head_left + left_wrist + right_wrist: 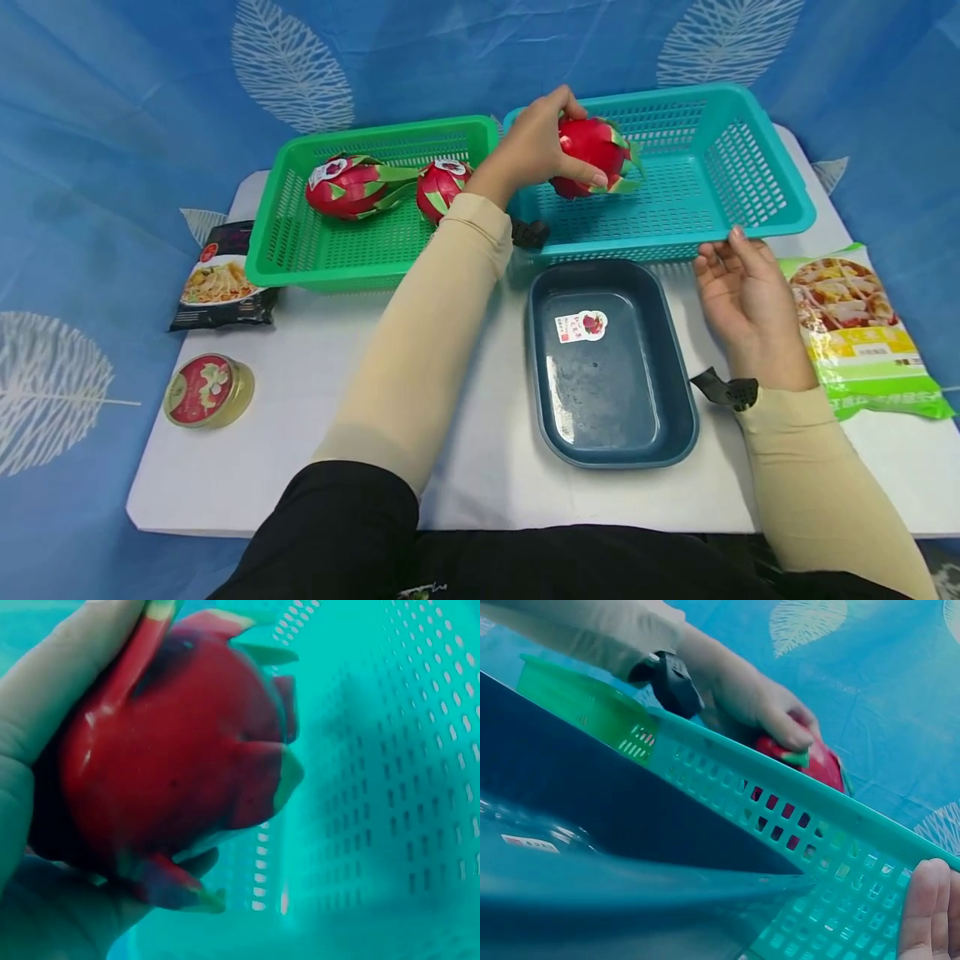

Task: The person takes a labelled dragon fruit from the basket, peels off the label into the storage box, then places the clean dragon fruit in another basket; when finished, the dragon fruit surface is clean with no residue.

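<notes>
My left hand (pixel 536 146) grips a red dragon fruit (pixel 592 154) inside the left part of the turquoise basket (pixel 750 225), thumb along its front side. Up close in the left wrist view, the dragon fruit (pixel 180 750) shows green-tipped scales and lies between thumb and fingers. At the basket's front rim is my right hand (pixel 750 304), palm up with loosely bent fingers and nothing held. Its fingertips (pixel 924 889) are against or very near the basket wall. Two more dragon fruits, one on the left (pixel 348 187) and one partly behind my left wrist (pixel 442 187), lie in the green basket (pixel 322 279).
A dark blue tub (pixel 607 375) with a dragon-fruit sticker (pixel 581 326) stands in front of the turquoise basket. To the left are a black noodle packet (pixel 225 275) and a round tin (pixel 210 390). A green and yellow food bag (pixel 862 333) lies at the right.
</notes>
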Action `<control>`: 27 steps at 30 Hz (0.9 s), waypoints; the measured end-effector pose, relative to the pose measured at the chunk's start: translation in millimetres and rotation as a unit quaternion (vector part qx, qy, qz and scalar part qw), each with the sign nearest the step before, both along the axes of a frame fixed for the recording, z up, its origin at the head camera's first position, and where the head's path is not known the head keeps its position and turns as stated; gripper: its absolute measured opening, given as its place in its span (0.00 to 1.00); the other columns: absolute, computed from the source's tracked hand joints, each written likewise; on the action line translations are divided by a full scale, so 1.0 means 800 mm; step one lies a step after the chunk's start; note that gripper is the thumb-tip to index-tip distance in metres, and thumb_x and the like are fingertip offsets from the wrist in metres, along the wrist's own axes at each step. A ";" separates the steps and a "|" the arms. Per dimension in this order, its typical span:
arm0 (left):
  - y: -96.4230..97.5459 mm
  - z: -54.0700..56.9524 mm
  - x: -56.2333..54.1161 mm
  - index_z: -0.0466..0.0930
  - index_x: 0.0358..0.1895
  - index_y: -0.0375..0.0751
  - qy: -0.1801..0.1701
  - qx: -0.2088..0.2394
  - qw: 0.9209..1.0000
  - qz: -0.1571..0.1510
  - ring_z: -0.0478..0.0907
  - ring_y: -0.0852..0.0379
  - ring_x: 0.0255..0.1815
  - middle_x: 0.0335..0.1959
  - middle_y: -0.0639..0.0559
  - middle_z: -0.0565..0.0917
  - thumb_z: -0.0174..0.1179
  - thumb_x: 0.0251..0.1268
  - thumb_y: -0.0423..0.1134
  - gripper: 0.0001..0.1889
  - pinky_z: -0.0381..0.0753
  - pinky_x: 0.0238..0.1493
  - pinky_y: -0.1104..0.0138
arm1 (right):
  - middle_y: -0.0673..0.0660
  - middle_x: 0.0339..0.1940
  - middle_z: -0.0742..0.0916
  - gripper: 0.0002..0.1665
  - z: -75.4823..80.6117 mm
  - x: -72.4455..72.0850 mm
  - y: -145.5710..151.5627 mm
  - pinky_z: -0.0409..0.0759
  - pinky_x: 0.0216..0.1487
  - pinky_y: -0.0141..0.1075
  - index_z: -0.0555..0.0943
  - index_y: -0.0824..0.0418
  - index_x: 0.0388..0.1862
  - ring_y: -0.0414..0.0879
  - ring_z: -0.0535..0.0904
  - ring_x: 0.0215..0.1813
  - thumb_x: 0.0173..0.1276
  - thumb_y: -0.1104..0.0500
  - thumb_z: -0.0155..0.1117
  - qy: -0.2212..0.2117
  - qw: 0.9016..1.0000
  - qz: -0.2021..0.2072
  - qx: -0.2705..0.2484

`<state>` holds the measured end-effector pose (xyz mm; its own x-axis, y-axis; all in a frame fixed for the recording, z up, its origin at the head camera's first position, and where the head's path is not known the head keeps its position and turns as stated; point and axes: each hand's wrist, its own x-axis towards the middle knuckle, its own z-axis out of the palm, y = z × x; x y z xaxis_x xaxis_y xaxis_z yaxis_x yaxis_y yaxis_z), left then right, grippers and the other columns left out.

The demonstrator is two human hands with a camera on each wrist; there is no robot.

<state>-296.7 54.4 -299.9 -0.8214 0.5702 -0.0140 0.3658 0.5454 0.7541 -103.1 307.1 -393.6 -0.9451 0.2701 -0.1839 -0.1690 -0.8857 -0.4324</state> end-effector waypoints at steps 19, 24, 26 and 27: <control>0.004 -0.007 -0.040 0.66 0.75 0.45 0.019 -0.171 0.985 -0.031 0.64 0.59 0.73 0.75 0.52 0.69 0.81 0.59 0.42 0.43 0.79 0.59 0.70 | 0.66 0.39 0.81 0.09 0.003 -0.001 0.001 0.85 0.43 0.41 0.70 0.69 0.45 0.56 0.83 0.40 0.77 0.71 0.63 -0.004 1.000 -0.001 0.017; 0.015 -0.008 -0.031 0.65 0.80 0.46 0.004 -0.217 0.975 -0.045 0.64 0.58 0.73 0.76 0.52 0.68 0.79 0.62 0.42 0.44 0.80 0.57 0.70 | 0.66 0.39 0.81 0.08 0.000 0.001 0.001 0.85 0.43 0.41 0.71 0.70 0.46 0.56 0.83 0.40 0.77 0.71 0.63 -0.006 1.000 -0.002 0.024; 0.017 -0.006 -0.030 0.63 0.82 0.45 0.006 -0.236 0.970 -0.051 0.64 0.57 0.73 0.76 0.52 0.68 0.79 0.62 0.43 0.47 0.80 0.58 0.69 | 0.66 0.39 0.81 0.08 -0.001 0.001 0.001 0.85 0.43 0.40 0.71 0.70 0.46 0.56 0.83 0.40 0.77 0.71 0.63 -0.007 1.000 -0.001 0.029; 0.017 -0.005 -0.029 0.61 0.83 0.46 0.006 -0.246 0.968 -0.054 0.63 0.56 0.74 0.77 0.51 0.67 0.80 0.61 0.43 0.49 0.80 0.59 0.68 | 0.66 0.39 0.81 0.08 0.000 0.001 0.000 0.85 0.43 0.40 0.71 0.70 0.45 0.56 0.83 0.40 0.77 0.71 0.63 -0.008 0.999 -0.001 0.031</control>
<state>-320.2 68.0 -304.2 -0.7590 0.5796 -0.2967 0.4480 0.7955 0.4080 -102.4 307.5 -394.0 -0.9416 0.2833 -0.1822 -0.1633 -0.8570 -0.4888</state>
